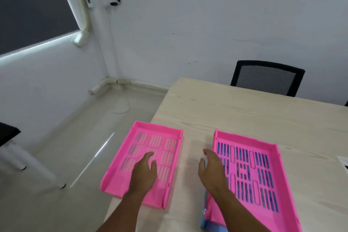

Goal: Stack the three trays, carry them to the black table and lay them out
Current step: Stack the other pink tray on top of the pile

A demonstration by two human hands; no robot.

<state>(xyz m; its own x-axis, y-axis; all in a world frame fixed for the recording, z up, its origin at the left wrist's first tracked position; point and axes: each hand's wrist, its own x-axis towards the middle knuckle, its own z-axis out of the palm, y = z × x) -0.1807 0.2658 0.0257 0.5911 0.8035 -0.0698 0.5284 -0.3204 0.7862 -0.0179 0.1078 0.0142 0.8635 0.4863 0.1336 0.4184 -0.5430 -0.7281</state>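
Stacking is half done: one pink tray [250, 173] already sits on a blue tray [205, 218] at right, another pink tray [146, 158] lies alone at the light wood tabletop [235, 111] corner. Left hand [145, 173] and right hand [211, 169] hover open, gripping nothing; next, I judge, the lone tray needs lifting onto the pair

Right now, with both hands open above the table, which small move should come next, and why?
Probably lower the left hand and grip the left pink tray, to lift it onto the right pink tray. That tray seems to sit already on a blue tray, whose edge shows beneath it, so only the left one lies apart. The right hand holds nothing and could steady the pile.
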